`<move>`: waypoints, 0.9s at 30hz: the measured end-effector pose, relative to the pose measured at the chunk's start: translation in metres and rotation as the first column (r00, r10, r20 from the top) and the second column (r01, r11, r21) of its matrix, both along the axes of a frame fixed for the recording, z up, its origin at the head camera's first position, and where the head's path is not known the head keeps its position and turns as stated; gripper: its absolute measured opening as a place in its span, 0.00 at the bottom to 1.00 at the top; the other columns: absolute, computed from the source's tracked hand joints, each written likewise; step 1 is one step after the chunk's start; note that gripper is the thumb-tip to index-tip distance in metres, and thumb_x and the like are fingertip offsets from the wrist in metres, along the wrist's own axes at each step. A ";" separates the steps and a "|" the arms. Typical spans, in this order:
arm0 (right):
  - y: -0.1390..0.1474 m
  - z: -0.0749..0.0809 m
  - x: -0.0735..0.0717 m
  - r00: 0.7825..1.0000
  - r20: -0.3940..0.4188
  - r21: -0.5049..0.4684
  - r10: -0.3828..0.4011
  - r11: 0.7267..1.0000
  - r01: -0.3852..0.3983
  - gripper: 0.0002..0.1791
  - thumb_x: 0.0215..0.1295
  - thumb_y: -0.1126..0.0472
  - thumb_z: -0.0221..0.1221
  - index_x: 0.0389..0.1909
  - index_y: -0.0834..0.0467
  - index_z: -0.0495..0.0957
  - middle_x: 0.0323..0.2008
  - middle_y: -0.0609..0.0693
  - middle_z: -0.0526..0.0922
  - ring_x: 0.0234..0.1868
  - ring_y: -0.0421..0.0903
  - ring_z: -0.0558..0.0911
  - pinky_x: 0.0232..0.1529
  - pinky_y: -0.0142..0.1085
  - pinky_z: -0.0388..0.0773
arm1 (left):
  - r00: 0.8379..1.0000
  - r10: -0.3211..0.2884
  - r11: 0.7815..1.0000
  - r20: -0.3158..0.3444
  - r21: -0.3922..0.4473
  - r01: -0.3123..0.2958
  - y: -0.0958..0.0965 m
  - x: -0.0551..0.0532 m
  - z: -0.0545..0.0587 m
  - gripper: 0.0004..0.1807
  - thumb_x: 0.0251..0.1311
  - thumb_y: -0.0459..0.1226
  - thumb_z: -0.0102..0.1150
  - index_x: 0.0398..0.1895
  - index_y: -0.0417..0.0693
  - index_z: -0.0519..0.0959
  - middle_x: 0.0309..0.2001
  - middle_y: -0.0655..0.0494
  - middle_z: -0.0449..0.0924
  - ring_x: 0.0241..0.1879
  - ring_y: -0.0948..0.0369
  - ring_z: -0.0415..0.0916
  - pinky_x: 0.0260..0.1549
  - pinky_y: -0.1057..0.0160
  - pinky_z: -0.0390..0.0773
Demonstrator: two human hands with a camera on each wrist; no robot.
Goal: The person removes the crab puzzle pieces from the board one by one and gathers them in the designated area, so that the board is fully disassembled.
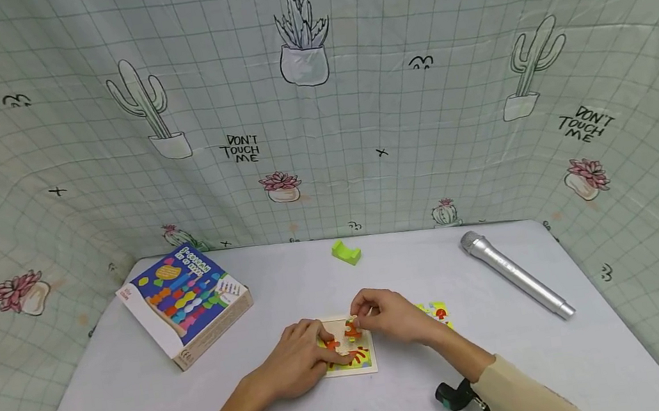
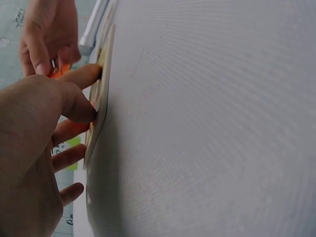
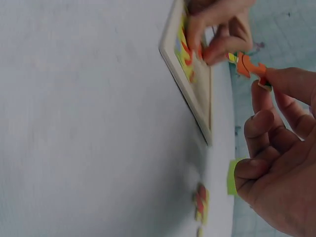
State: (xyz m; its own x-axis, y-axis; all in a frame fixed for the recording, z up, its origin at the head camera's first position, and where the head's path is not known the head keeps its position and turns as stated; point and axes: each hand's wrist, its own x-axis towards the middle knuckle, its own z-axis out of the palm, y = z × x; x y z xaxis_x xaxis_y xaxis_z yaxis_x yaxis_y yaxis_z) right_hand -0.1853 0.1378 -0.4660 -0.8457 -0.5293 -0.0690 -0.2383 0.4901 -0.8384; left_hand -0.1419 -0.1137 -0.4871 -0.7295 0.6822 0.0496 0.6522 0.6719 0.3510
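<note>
A small wooden jigsaw puzzle board (image 1: pixel 374 366) with a pale raised rim lies on the table in front of me. Yellow and red pieces fill its near side, while bare wood shows farther back. My left hand (image 1: pixel 298 364) rests over the board's left side, fingers spread, with thumb and index fingertips down on it. Between the thumb and fingertips of my right hand (image 1: pixel 391 317) is an orange puzzle piece (image 3: pixel 253 68), pinched by one end and held up over the board. The left hand covers part of the laid pieces.
More yellow and red puzzle pieces (image 1: pixel 441 313) lie right of the board, partly behind my right wrist. A colourful box (image 1: pixel 191 302) sits at the left. At the back is a light green curved block (image 1: pixel 346 253). A silver microphone (image 1: pixel 516 274) lies at the right.
</note>
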 end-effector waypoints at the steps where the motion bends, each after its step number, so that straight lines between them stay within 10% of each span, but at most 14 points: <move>1: 0.004 0.002 -0.001 1.000 -0.002 0.003 -0.008 1.000 0.008 0.04 0.66 0.61 0.62 0.41 0.53 0.80 0.34 0.47 0.79 0.34 0.44 0.76 0.34 0.33 0.71 | 1.000 0.002 1.000 0.000 0.000 -0.002 0.000 0.000 0.000 0.26 0.65 0.33 0.54 0.52 0.80 0.84 0.51 0.60 0.73 0.56 0.57 0.65 0.56 0.45 0.65; 11: 0.060 0.012 0.001 0.998 -0.009 0.099 -0.063 0.993 0.064 0.07 0.67 0.62 0.61 0.44 0.55 0.81 0.32 0.46 0.81 0.34 0.47 0.80 0.33 0.34 0.74 | 1.000 0.001 0.999 -0.017 0.041 0.000 0.001 0.000 -0.002 0.25 0.63 0.32 0.55 0.51 0.77 0.86 0.50 0.59 0.73 0.55 0.57 0.66 0.55 0.45 0.66; 27: 0.107 -0.014 0.012 0.994 -0.085 0.206 -0.071 0.975 0.088 0.03 0.67 0.65 0.63 0.40 0.56 0.83 0.26 0.43 0.82 0.21 0.39 0.77 0.24 0.32 0.74 | 1.000 0.014 0.999 0.026 0.040 -0.016 0.001 0.000 -0.002 0.25 0.65 0.33 0.54 0.52 0.78 0.85 0.50 0.60 0.72 0.56 0.57 0.64 0.57 0.45 0.64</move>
State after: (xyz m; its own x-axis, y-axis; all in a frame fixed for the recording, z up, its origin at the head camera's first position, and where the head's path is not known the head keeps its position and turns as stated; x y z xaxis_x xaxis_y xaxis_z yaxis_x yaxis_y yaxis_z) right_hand -0.1737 0.2452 -0.4804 -0.8915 -0.4408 -0.1046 -0.2510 0.6726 -0.6961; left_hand -0.1422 -0.1127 -0.4895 -0.7410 0.6690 0.0581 0.6325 0.6664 0.3948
